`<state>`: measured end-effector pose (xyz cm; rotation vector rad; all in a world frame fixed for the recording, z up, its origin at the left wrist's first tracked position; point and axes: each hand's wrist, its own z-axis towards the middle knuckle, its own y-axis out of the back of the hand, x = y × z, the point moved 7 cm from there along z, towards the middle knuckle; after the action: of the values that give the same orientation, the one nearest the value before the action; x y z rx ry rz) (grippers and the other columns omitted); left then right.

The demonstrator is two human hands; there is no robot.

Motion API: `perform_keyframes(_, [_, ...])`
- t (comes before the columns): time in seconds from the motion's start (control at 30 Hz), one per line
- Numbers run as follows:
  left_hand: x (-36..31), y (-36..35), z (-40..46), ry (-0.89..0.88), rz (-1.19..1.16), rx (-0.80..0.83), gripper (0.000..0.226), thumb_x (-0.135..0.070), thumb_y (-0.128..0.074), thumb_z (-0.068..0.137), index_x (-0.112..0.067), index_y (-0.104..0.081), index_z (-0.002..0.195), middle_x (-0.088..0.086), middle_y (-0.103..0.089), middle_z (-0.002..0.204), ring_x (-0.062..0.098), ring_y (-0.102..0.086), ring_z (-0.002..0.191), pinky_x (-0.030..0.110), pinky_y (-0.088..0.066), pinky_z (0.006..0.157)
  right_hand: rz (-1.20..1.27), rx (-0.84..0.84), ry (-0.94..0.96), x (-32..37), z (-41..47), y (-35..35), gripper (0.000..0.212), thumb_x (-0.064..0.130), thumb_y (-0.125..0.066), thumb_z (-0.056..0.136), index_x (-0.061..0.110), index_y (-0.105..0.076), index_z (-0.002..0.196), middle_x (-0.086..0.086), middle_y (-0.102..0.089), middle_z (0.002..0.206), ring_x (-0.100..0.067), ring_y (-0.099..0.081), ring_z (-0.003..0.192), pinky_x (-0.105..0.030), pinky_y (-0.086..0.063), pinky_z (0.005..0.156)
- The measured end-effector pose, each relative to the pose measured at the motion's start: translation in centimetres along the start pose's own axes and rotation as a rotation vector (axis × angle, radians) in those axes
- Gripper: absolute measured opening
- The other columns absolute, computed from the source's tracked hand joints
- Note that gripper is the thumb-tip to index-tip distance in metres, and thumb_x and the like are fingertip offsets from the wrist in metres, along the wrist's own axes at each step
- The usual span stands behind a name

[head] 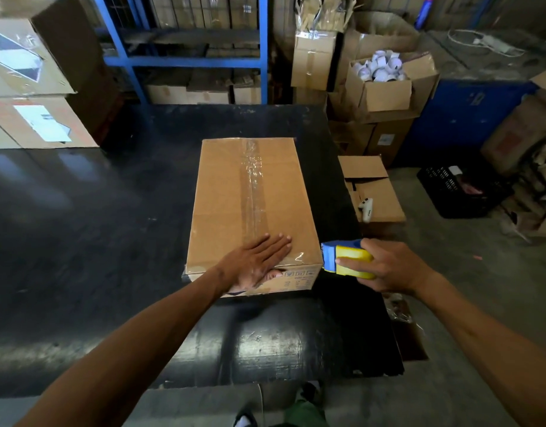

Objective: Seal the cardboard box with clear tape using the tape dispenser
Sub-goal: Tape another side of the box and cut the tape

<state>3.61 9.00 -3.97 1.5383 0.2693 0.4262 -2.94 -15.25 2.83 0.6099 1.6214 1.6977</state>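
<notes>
A closed brown cardboard box [222, 192] lies on the black table [96, 241], long side running away from me. A strip of clear tape [251, 180] runs along its top seam, and more tape shines across the near right corner. My left hand [259, 260] lies flat on the box's near top edge, fingers spread, thumb down over the front face. My right hand [388, 266] grips a blue and yellow tape dispenser [347, 257], held just off the box's near right corner, its blue head pointing at the box.
Stacked cartons [34, 87] stand at the far left of the table. A blue metal shelf [185, 57] rises behind. Right of the table sit open cartons [385, 87], a low box [373, 192] holding a white tool, and a black crate [459, 189] on the floor.
</notes>
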Motion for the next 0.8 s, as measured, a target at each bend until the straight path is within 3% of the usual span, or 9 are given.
perform_keyframes(0.2, [-0.4, 0.6, 0.2, -0.028, 0.006, -0.026, 0.065, -0.046, -0.020, 0.107, -0.004, -0.015, 0.157, 0.014, -0.017, 0.164, 0.028, -0.015, 0.152, 0.045, -0.023, 0.122, -0.134, -0.050, -0.074, 2.0, -0.2, -1.3, 0.056, 0.033, -0.079, 0.062, 0.026, -0.068, 0.116, -0.016, -0.061, 0.090, -0.031, -0.061, 0.060, -0.033, -0.049, 0.046])
perform_keyframes(0.33, [-0.2, 0.7, 0.2, 0.011, -0.024, -0.026, 0.065, -0.046, -0.022, 0.107, -0.006, -0.017, 0.157, 0.015, -0.020, 0.164, 0.030, -0.018, 0.152, 0.048, -0.025, 0.121, -0.006, -0.017, -0.318, 3.2, 0.9, -3.0, 0.050, 0.037, -0.077, 0.055, 0.030, -0.074, 0.104, -0.012, -0.060, 0.084, -0.031, -0.063, 0.059, -0.031, -0.047, 0.043])
perform_keyframes(0.4, [-0.9, 1.3, 1.1, 0.021, -0.038, -0.034, 0.067, -0.047, -0.031, 0.103, -0.007, -0.023, 0.157, 0.022, -0.036, 0.157, 0.038, -0.033, 0.145, 0.051, -0.028, 0.117, 0.071, -0.004, -0.471, 2.3, 0.9, -2.8, 0.049, 0.041, -0.070, 0.058, 0.034, -0.074, 0.107, -0.012, -0.059, 0.084, -0.034, -0.062, 0.057, -0.034, -0.048, 0.045])
perform_keyframes(0.5, [-2.8, 1.9, 4.5, 0.014, -0.030, -0.047, 0.074, -0.054, -0.036, 0.097, -0.010, -0.027, 0.155, 0.027, -0.050, 0.137, 0.041, -0.047, 0.125, 0.055, -0.030, 0.113, 0.296, -0.027, -0.775, -0.9, -0.2, -3.1, 0.054, 0.051, -0.064, 0.069, 0.042, -0.065, 0.122, -0.009, -0.057, 0.090, -0.036, -0.063, 0.073, -0.039, -0.052, 0.062])
perform_keyframes(0.6, [-4.4, 1.9, 7.7, 0.134, -0.116, -0.071, 0.070, -0.056, -0.022, 0.102, -0.010, -0.038, 0.152, 0.024, -0.038, 0.155, 0.040, -0.039, 0.141, 0.058, -0.028, 0.116, 0.596, -0.039, -0.989, -2.8, -0.4, -4.3, 0.060, 0.066, -0.058, 0.072, 0.044, -0.059, 0.128, -0.006, -0.067, 0.096, -0.028, -0.066, 0.088, -0.037, -0.053, 0.081])
perform_keyframes(0.7, [-4.9, 0.5, 8.2, 0.242, -0.143, -0.028, 0.074, -0.054, -0.004, 0.103, -0.009, -0.037, 0.152, 0.019, -0.030, 0.160, 0.035, -0.027, 0.149, 0.056, -0.025, 0.118, 0.812, -0.086, -1.126, -3.4, -0.5, -6.0, 0.045, 0.043, -0.065, 0.086, 0.033, -0.061, 0.130, -0.004, -0.069, 0.121, -0.025, -0.062, 0.111, -0.031, -0.045, 0.098])
perform_keyframes(0.8, [-4.7, 0.1, 8.1, 0.278, -0.125, -0.021, 0.074, -0.054, -0.008, 0.103, -0.005, -0.024, 0.155, 0.018, -0.017, 0.164, 0.031, -0.012, 0.153, 0.053, -0.013, 0.122, 0.853, 0.010, -1.206, -3.2, -0.8, -8.7, 0.041, 0.038, -0.055, 0.094, 0.034, -0.053, 0.135, -0.007, -0.061, 0.133, -0.033, -0.052, 0.123, -0.038, -0.040, 0.104])
